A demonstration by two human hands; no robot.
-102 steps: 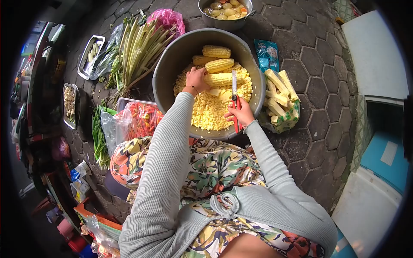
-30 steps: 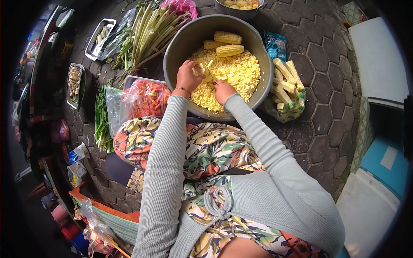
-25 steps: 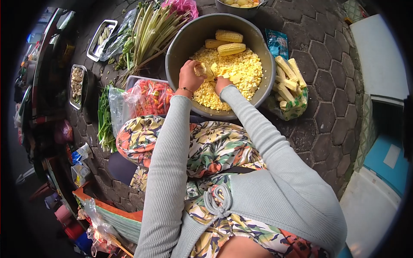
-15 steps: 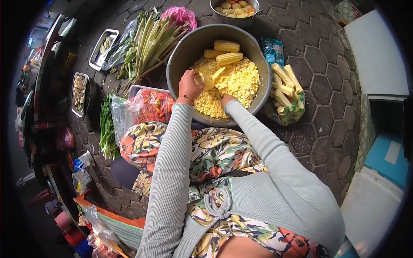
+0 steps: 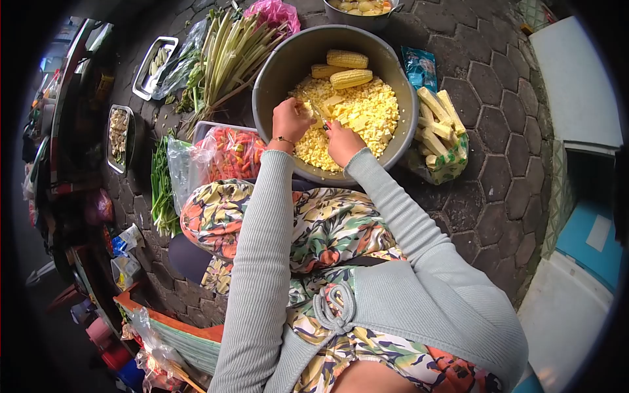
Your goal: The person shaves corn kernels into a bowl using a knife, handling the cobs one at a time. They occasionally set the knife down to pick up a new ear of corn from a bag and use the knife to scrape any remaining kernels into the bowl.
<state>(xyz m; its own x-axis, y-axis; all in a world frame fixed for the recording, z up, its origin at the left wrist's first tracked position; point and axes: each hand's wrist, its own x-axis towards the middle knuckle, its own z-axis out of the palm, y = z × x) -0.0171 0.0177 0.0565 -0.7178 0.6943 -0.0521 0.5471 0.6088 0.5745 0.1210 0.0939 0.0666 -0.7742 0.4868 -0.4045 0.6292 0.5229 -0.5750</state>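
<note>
My left hand [image 5: 291, 121] is closed around a corn cob over the left side of a large grey basin [image 5: 407, 124]. Close beside it, my right hand [image 5: 344, 143] grips a knife by its dark handle, the blade against the cob. Cut corn kernels [image 5: 377, 111] cover the basin's bottom, with some larger flat slices among them. Whole yellow cobs [image 5: 351, 79] lie on the kernels at the basin's far side.
Stripped cobs [image 5: 438, 121] fill a bag on the right, near a blue packet [image 5: 419, 68]. Leafy stalks [image 5: 229, 62], bagged red chillies [image 5: 236, 154], green onions [image 5: 162, 187] and metal trays [image 5: 135, 85] are at left. A metal pot [image 5: 370, 21] stands beyond the basin.
My right hand has moved up from low in the kernels to beside my left hand, and the knife now shows. The whole view has shifted slightly.
</note>
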